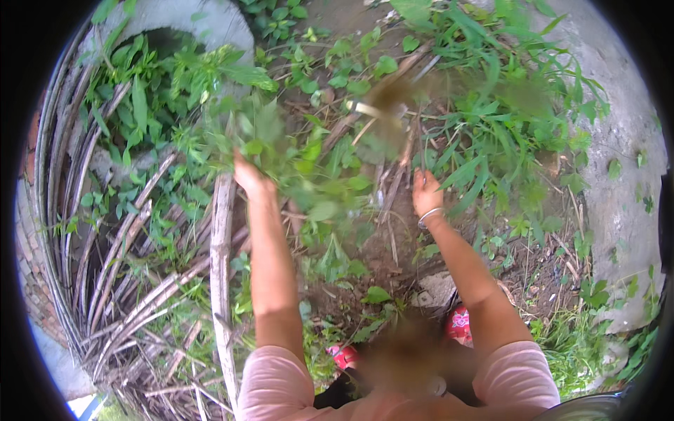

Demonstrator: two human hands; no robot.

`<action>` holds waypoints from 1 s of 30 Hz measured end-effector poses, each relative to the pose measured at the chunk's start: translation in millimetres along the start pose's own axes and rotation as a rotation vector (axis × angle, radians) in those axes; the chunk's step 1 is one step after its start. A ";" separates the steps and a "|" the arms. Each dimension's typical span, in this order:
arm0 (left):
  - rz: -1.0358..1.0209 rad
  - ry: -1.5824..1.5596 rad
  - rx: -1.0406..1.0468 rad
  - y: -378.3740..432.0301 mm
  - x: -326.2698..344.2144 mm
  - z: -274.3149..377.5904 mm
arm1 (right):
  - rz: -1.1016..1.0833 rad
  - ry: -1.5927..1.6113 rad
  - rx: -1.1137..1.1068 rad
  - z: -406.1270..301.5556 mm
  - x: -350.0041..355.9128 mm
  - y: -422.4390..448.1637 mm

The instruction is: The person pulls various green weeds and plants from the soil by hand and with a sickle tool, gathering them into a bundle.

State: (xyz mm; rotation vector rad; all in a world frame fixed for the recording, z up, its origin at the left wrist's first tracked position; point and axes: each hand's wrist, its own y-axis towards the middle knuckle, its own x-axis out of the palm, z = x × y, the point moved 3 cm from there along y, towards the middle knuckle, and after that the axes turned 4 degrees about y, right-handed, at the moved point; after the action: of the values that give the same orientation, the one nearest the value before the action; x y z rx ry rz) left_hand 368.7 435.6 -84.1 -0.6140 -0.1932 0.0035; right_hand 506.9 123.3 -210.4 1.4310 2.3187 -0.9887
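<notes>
My left hand (248, 173) is at a leafy clump of green weeds (274, 137), beside a long pale dry pole (221, 237); its fingers are hidden by leaves and blurred. On the right, my right hand (427, 192), with a silver bangle (430, 217) at the wrist, is closed around a thin dark stick (420, 142) that points away from me. Long-leaved green plants (479, 131) stand close to its right. Brown smudges blur part of the view between and above the hands.
Bundled dry stalks (110, 263) lie at the left, near a round concrete rim (226, 26) with plants inside. A concrete slab (621, 173) borders the right. A stone (437, 289) lies near my red patterned shoes (459, 323). Dry sticks cross the soil.
</notes>
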 end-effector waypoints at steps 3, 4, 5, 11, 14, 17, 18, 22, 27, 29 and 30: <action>0.047 0.441 -0.066 -89.3 -51.1 -23.3 | 0.094 -0.031 -0.196 -2.0 -1.8 0.7; 0.040 0.568 -0.102 -112.8 -76.5 -31.0 | 0.039 0.038 -0.149 0.8 -1.5 -0.5; 0.096 0.747 -0.167 -119.2 -111.3 -22.5 | 0.012 0.009 -0.042 3.4 0.0 2.2; 0.460 1.426 0.996 -132.5 -288.0 216.0 | -0.197 0.179 0.092 4.2 -1.5 3.9; 0.849 1.470 0.501 -185.1 -340.9 339.8 | -0.474 0.533 0.341 2.8 -2.7 4.6; 0.704 1.657 0.712 -238.4 -313.1 394.2 | -0.639 0.581 0.352 -4.7 -9.2 6.8; 0.613 1.690 0.702 -247.5 -297.2 396.2 | -0.658 0.559 0.374 -5.2 -11.5 7.4; 0.326 1.801 0.631 -294.9 -236.3 367.6 | -0.819 0.410 0.218 -3.8 -15.9 4.0; 0.299 2.201 0.535 -318.7 -221.8 330.7 | -0.822 0.302 0.141 -5.1 -33.3 -1.3; 0.298 2.461 0.548 -307.0 -232.9 319.9 | -0.859 0.404 0.227 -18.7 -49.7 -0.9; 0.274 2.573 0.687 -295.5 -236.8 314.3 | -0.863 0.398 0.273 -28.3 -61.0 0.3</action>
State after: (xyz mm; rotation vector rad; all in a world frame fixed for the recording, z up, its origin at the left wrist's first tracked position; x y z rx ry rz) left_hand 63.3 359.3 294.1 0.3986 2.2853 -0.4176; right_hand 541.0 99.5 -157.6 0.6892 3.3155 -1.3505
